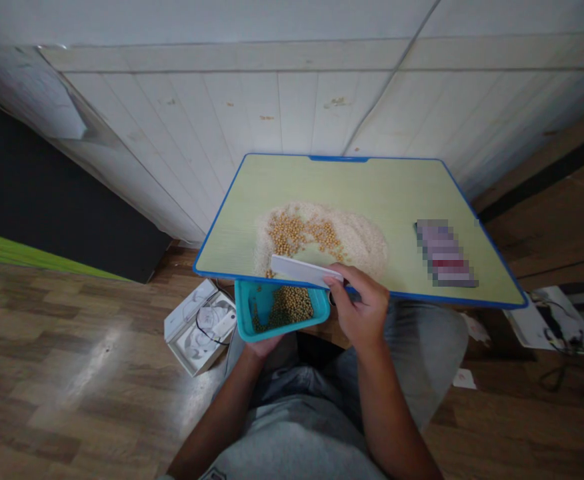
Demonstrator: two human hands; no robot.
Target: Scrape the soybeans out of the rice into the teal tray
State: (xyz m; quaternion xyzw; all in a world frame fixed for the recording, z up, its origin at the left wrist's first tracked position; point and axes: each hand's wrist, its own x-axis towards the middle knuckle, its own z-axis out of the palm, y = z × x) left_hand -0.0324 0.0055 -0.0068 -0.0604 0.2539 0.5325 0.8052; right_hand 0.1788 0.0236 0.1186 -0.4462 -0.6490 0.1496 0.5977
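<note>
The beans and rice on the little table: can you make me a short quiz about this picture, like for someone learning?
1. True or false: the right hand holds a flat white card at the near edge of the table.
2. What colour is the tub that the left hand holds below the table edge? A) red B) teal C) black
3. Fill in: the tub has yellow ____ in it.

Key
1. True; the card lies next to the mixed pile of rice and beans.
2. B.
3. Beans, like those on the table.
</note>
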